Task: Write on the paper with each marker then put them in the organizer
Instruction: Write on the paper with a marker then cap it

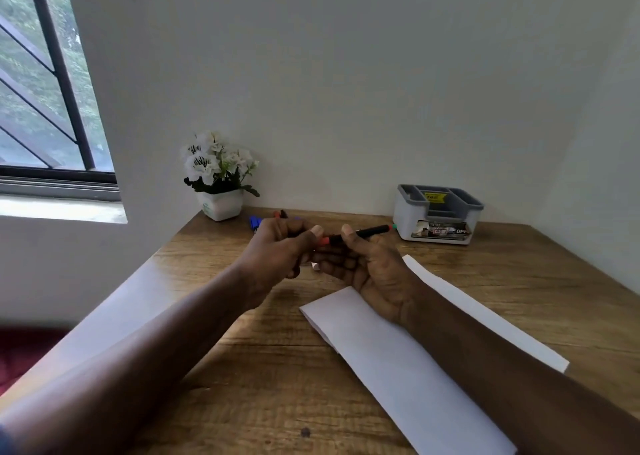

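marker [367, 233] held above the table [242, 368]: left hand [277, 250] fingers pinch its red end, right hand [370, 271] fingers curl round its black barrel.

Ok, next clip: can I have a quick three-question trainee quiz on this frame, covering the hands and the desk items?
1. True or false: the left hand and the right hand both hold the marker.
2. Short answer: is any writing visible on the paper?
3. Multiple choice: the organizer stands A) on the paper, B) at the back right of the desk, near the wall, C) by the window.

Key: 1 true; 2 no, the visible part is blank; 3 B.
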`<state>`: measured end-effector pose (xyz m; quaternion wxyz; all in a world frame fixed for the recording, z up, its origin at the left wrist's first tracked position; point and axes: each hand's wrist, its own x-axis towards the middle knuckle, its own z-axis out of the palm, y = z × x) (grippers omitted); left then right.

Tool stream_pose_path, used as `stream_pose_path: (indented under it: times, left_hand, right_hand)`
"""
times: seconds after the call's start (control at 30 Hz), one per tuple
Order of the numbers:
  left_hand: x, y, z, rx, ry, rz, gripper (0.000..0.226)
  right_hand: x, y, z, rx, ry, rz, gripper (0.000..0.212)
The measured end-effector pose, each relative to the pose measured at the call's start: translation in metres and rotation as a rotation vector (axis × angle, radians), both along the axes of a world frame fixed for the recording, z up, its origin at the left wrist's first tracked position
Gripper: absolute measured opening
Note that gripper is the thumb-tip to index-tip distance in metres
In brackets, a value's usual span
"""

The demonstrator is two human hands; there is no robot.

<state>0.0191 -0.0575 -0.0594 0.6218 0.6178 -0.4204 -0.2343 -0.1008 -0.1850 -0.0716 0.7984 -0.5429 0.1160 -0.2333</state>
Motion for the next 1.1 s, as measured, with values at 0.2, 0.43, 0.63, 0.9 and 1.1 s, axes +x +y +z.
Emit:
stream_pose_path:
  times: [0.2, 0.43, 0.63, 0.9, 1.1]
  left_hand:
    - [0.006, 0.009, 0.009, -0.007, 0.043, 0.005, 0.027]
    - [0.007, 0.027, -0.004, 0.182, -0.534, 0.167, 0.017]
    - [0.012, 0.032, -0.007, 0.451, -0.769, 0.359, 0.027]
    - [0.011, 0.033, -0.008, 0.510, -0.809, 0.392, 0.035]
    - [0.003, 0.050, -0.012, 0.676, -0.699, 0.467, 0.104]
  right_hand:
    - [-0.001, 0.002, 0.004, 0.052, -0.025, -0.041, 0.028]
    - [-0.002, -0.003, 0.004, 0.029, -0.061, -0.269, 0.021]
    - [-0.003, -0.007, 0.005, 0.023, -0.042, -0.346, 0.018]
    - [-0.005, 0.000, 0.009, -0.129, 0.008, -0.335, 0.019]
    - [-0.022, 0.009, 0.027, -0.616, -0.021, -0.389, 0.017]
